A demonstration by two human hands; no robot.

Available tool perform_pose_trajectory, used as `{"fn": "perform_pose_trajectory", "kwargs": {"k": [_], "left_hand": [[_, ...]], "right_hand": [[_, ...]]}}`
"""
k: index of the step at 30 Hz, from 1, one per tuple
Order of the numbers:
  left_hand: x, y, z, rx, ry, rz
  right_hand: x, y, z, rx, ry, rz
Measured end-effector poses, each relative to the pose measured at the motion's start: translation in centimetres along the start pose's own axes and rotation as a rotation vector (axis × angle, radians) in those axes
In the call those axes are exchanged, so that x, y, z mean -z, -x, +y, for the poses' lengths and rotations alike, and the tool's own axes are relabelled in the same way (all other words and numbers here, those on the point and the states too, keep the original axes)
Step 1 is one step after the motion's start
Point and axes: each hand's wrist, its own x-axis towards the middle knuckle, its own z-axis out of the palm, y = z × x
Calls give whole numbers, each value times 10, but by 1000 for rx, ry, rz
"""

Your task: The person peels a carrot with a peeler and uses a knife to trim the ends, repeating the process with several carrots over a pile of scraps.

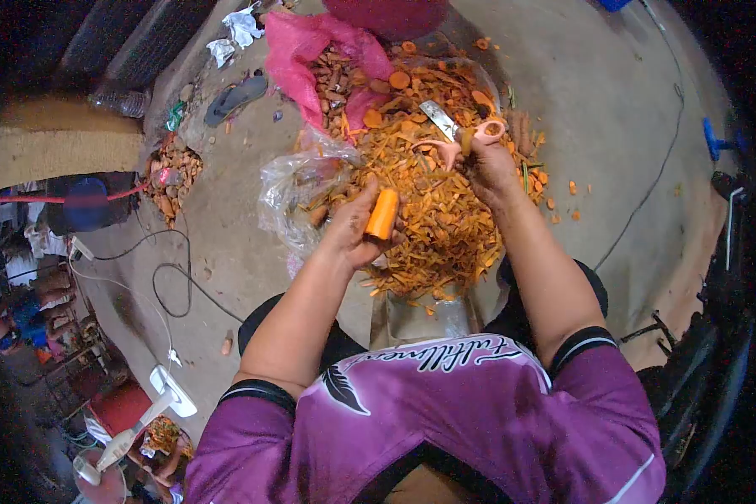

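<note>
An orange peeled root piece (382, 214) lies in my left hand (361, 227), its fingers curled round it. My right hand (489, 168) is closed on a peeler with a pink handle (489, 131) and a flat metal blade (438, 120). Beneath and between both hands spreads a large heap of orange peelings (445, 227). Round cut slices (400, 80) lie at its far side. Left of the heap, a pink mesh sack (294, 63) holds small brown roots (334, 84), and a clear plastic bag (298, 189) lies near my left hand.
A dark red round container (386, 13) stands beyond the heap. A grey slipper (236, 100) and a pile of brown pieces (176, 176) are on the left floor. Cables (189, 286) cross the floor near a white fan (172, 391). Another person (172, 466) is at lower left.
</note>
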Motion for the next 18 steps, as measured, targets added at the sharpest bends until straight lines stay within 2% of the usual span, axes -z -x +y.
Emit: {"fn": "perform_pose_trajectory", "kwargs": {"k": [1,3,7,10,11,12,14,15,16,18], "left_hand": [[-4,1,0,-32,-69,93],[-6,-3,-2,-106,-47,140],[-19,-1,-6,-151,51,188],[-26,3,-6,-118,47,214],[-19,1,-8,-118,27,195],[-8,-2,-8,-119,7,176],[-1,-2,-6,-85,9,98],[-4,1,-4,-51,31,39],[-5,2,-3,-19,56,-19],[4,-3,-5,-65,43,61]], "right_hand": [[0,2,1,-9,-12,-68],[-16,20,-4,-44,-60,-208],[-34,43,0,-123,89,-494],[-29,38,12,-88,182,-493],[-22,27,11,-58,397,-313],[-17,20,11,5,157,-340],[5,-3,9,25,284,-155],[-4,5,0,7,165,11],[-6,9,-2,-3,126,-17],[-12,15,-5,-27,58,-79]]}}
